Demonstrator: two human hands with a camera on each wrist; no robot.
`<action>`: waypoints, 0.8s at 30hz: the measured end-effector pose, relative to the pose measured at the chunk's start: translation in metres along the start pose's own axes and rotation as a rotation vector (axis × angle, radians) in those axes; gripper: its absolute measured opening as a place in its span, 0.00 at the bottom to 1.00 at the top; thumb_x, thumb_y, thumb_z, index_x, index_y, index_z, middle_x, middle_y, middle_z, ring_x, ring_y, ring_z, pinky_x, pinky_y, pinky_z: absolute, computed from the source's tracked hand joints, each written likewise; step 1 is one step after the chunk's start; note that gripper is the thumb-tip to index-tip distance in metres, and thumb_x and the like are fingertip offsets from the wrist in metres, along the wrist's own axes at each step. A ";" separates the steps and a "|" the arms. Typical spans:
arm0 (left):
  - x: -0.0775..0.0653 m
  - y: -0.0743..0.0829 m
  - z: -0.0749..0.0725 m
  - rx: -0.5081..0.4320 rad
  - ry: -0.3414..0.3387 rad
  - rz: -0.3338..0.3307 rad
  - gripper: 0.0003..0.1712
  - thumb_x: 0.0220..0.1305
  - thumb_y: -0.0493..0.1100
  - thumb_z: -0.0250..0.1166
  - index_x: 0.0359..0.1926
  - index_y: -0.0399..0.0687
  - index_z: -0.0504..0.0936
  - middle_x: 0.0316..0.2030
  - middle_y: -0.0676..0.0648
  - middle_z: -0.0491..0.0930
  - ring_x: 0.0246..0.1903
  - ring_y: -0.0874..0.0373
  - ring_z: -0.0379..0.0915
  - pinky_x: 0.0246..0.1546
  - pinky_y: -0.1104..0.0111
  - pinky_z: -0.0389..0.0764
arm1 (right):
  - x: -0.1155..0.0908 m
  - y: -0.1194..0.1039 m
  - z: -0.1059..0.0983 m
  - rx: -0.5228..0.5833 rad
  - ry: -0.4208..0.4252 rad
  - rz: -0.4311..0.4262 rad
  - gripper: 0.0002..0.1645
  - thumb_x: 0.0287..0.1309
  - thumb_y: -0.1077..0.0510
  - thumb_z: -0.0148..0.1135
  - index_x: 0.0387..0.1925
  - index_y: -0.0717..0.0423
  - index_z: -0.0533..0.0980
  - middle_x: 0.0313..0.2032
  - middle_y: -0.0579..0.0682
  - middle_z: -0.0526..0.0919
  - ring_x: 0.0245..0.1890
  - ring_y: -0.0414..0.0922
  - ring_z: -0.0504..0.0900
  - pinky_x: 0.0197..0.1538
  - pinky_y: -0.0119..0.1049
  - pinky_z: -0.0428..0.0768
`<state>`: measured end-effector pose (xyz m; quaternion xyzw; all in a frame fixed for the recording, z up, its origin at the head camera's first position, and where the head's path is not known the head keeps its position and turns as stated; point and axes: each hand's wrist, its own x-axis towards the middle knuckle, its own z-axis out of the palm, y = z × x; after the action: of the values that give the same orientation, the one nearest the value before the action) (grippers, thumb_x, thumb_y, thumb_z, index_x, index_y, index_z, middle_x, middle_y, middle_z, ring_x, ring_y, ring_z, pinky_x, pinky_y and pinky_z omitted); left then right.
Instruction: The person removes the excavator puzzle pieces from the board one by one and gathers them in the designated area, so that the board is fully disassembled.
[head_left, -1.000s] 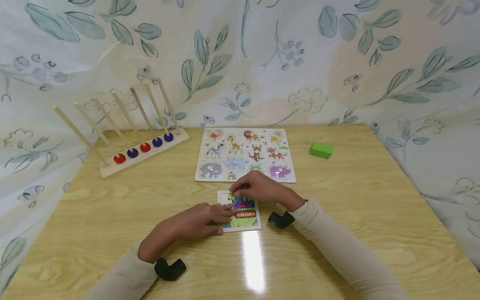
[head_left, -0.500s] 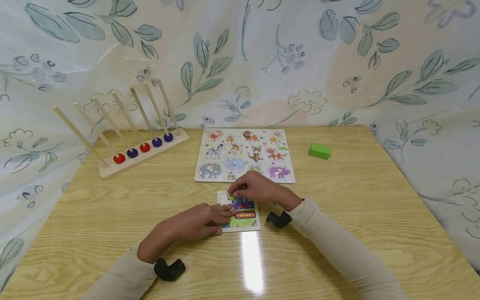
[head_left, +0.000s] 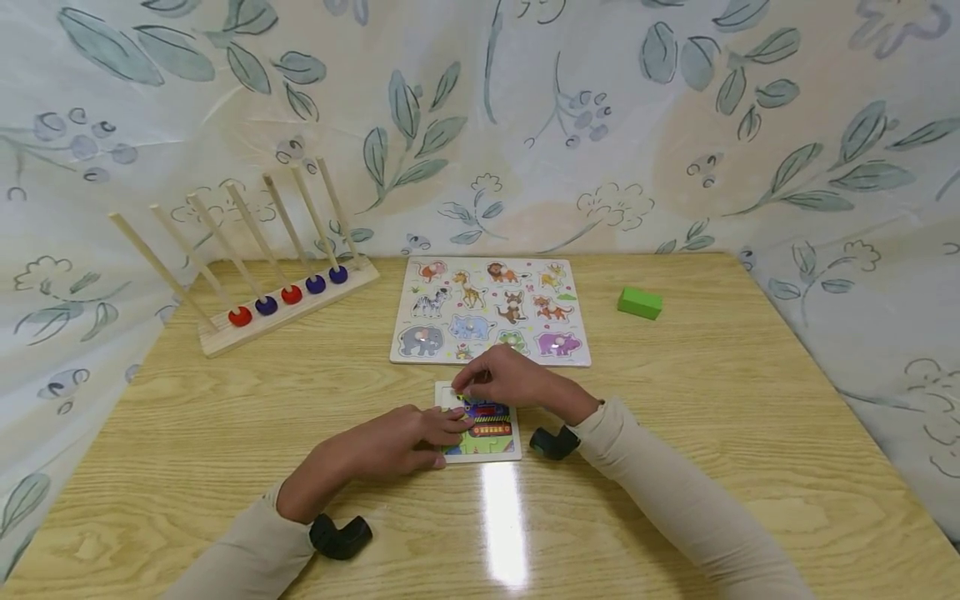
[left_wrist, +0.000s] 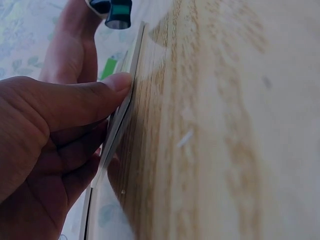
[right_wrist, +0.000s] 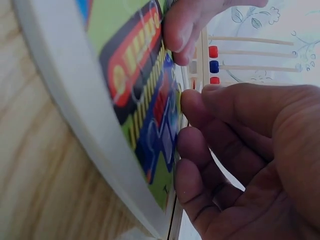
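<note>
A small square jigsaw puzzle (head_left: pixel 487 446) in a pale wooden frame lies near the middle of the table, with a blue and red vehicle picture on green. My left hand (head_left: pixel 393 439) rests its extended fingers on the left part of the puzzle, the thumb at its near-left corner. In the left wrist view the left thumb (left_wrist: pixel 97 100) touches the frame's edge. My right hand (head_left: pixel 506 379) reaches over the far edge, thumb and fingertips at the upper left, pinching a yellow-green puzzle piece (right_wrist: pixel 179 96) that they mostly hide. A pale bare patch of the tray shows beside them.
Behind the puzzle lies an animal peg board (head_left: pixel 491 308). A green block (head_left: pixel 640 303) stands to its right. At the back left is a wooden stand (head_left: pixel 247 329) with upright rods and several red and blue beads. A patterned cloth (head_left: pixel 480 125) backs the table.
My right fingertips have shifted slightly left and towards me over the upper-left part of the puzzle. The left hand stays in place.
</note>
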<state>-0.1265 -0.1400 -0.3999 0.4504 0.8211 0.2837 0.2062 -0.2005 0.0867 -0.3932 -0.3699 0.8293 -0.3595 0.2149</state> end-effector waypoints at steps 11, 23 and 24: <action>-0.001 0.001 0.001 -0.008 -0.011 -0.034 0.22 0.69 0.39 0.61 0.62 0.38 0.76 0.66 0.46 0.68 0.67 0.46 0.59 0.65 0.54 0.62 | 0.003 -0.001 0.004 -0.038 0.045 -0.032 0.09 0.61 0.65 0.62 0.38 0.56 0.86 0.34 0.42 0.86 0.29 0.36 0.78 0.34 0.30 0.77; 0.001 0.000 0.000 -0.010 -0.005 -0.033 0.24 0.69 0.38 0.61 0.64 0.39 0.74 0.66 0.48 0.67 0.67 0.48 0.59 0.65 0.55 0.62 | -0.001 0.000 0.001 -0.041 0.106 -0.037 0.09 0.63 0.65 0.61 0.40 0.55 0.85 0.39 0.44 0.85 0.34 0.37 0.80 0.38 0.31 0.79; 0.002 0.000 0.000 -0.014 -0.006 -0.038 0.24 0.69 0.38 0.61 0.64 0.39 0.73 0.67 0.48 0.67 0.67 0.48 0.58 0.66 0.55 0.62 | -0.002 0.001 0.001 -0.031 0.117 -0.029 0.09 0.63 0.65 0.61 0.41 0.56 0.85 0.40 0.45 0.85 0.36 0.38 0.81 0.40 0.32 0.80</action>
<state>-0.1270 -0.1385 -0.4000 0.4339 0.8270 0.2840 0.2171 -0.1989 0.0877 -0.3943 -0.3633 0.8407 -0.3705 0.1549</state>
